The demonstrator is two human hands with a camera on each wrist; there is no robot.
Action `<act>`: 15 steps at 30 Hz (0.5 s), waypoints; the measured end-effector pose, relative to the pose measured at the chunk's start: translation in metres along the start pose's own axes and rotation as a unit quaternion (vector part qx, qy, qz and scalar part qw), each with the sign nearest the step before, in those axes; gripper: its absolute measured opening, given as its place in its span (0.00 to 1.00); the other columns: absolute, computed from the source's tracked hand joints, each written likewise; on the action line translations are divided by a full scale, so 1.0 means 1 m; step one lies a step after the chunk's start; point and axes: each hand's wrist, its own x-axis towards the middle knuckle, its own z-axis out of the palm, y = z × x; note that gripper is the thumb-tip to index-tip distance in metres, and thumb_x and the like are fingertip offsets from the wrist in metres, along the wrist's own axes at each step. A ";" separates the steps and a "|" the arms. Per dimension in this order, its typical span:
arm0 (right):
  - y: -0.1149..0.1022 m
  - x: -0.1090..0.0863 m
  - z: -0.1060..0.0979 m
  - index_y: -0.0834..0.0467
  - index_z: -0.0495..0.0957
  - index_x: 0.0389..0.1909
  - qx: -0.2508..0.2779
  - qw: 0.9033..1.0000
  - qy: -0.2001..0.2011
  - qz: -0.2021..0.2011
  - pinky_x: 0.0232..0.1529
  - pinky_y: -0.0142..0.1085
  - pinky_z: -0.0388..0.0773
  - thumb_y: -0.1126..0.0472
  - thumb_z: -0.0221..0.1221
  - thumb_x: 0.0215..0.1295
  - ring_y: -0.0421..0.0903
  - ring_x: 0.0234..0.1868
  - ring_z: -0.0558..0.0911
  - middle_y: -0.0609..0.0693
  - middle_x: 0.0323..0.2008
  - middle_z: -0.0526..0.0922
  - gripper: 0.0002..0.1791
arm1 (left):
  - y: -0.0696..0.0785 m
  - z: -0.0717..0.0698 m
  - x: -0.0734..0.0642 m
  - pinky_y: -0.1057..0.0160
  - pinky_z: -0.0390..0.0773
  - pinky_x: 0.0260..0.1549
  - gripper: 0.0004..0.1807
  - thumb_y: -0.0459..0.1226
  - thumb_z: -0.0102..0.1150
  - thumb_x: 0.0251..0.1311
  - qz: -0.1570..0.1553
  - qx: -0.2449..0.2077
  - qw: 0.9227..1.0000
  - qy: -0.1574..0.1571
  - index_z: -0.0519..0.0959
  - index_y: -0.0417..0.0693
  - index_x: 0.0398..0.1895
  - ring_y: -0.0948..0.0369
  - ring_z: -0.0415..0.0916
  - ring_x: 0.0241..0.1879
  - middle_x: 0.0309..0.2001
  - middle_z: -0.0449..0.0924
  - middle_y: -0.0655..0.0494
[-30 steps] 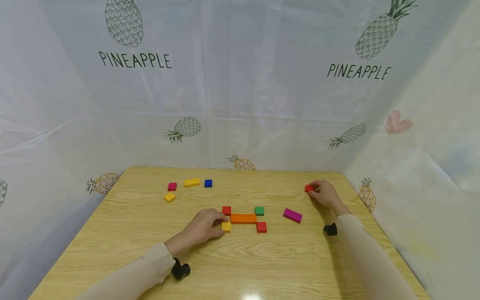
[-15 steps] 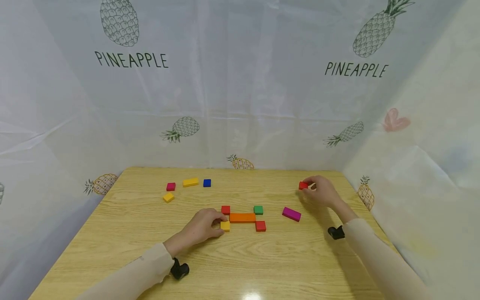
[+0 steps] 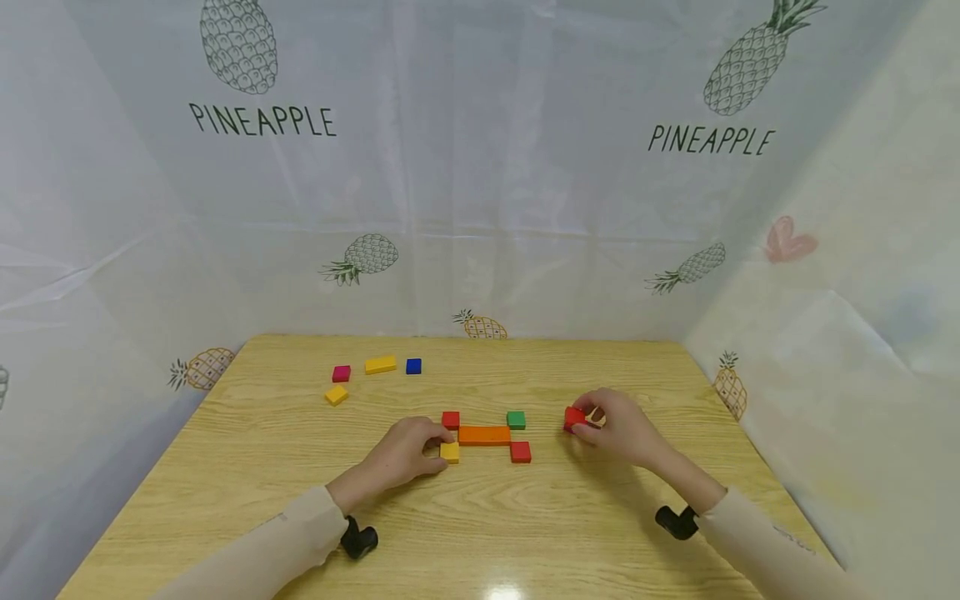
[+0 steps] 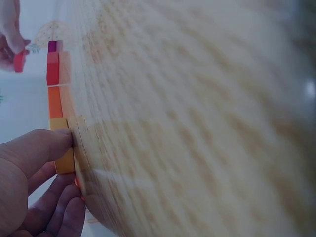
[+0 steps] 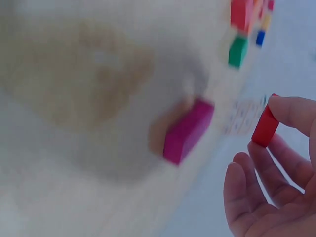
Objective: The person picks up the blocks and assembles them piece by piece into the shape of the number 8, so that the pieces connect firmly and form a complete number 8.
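Observation:
My left hand pinches a yellow block between thumb and fingers on the table, at the front left corner of an orange bar. Around that bar lie a red block at back left, a green block at back right and another red block at front right. Held above the table, a small red block is pinched in my right hand. Below it lies a magenta bar, mostly hidden in the head view by the right hand and its block.
Toward the back left of the wooden table lie a pink block, a yellow bar, a blue block and a loose yellow block. A pineapple-print sheet hangs behind the table and along its sides.
The right hand has carried its red block from the back right leftward and toward the front, over the magenta bar. The left hand stays on the yellow block.

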 end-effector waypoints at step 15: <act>-0.056 -0.030 0.042 0.55 0.86 0.45 0.036 0.999 -0.039 0.012 0.39 0.34 0.83 0.62 0.77 0.62 0.41 0.37 0.82 0.42 0.40 0.86 0.13 | 0.001 0.002 0.000 0.62 0.79 0.43 0.15 0.38 0.80 0.58 -0.008 0.002 1.000 -0.001 0.89 0.51 0.49 0.67 0.75 0.38 0.40 0.85 0.64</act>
